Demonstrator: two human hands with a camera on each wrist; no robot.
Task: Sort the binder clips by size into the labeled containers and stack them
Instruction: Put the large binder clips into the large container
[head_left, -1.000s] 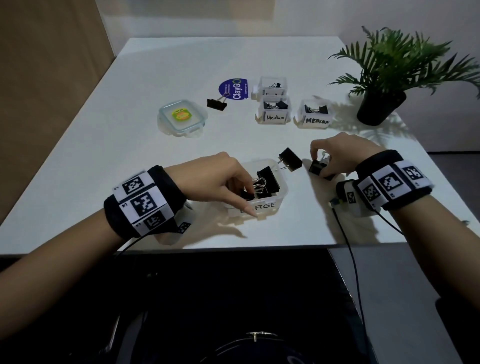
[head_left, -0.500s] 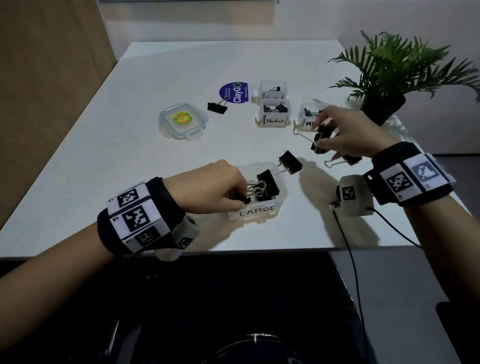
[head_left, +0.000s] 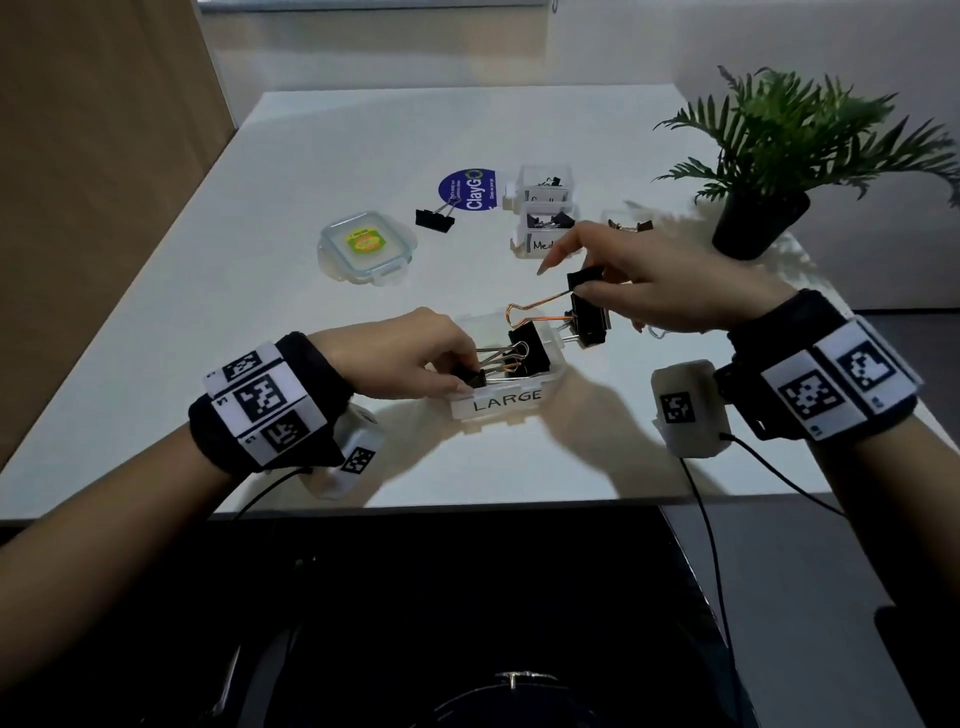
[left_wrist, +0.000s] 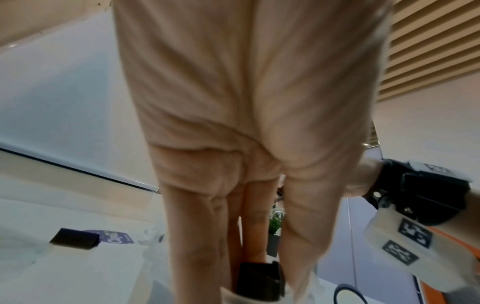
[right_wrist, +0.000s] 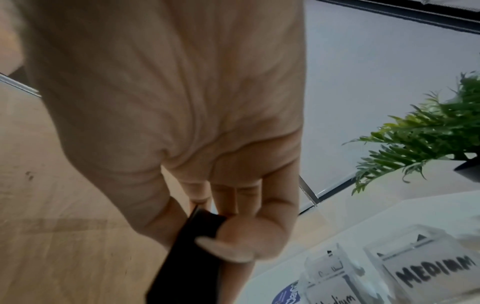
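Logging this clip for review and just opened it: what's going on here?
A person is sorting black binder clips at a white table. The left hand grips a black clip inside the clear plastic box labelled LARGE, which already holds several. The right hand holds a large black clip with a copper-coloured wire handle in the air above that box's far corner. Another black clip lies loose on the table beside a closed clear lidded container. Boxes marked Medium sit further back.

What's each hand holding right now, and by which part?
The right hand pinches a large binder clip by its black body. The left hand pinches another black clip by its body inside the LARGE container.
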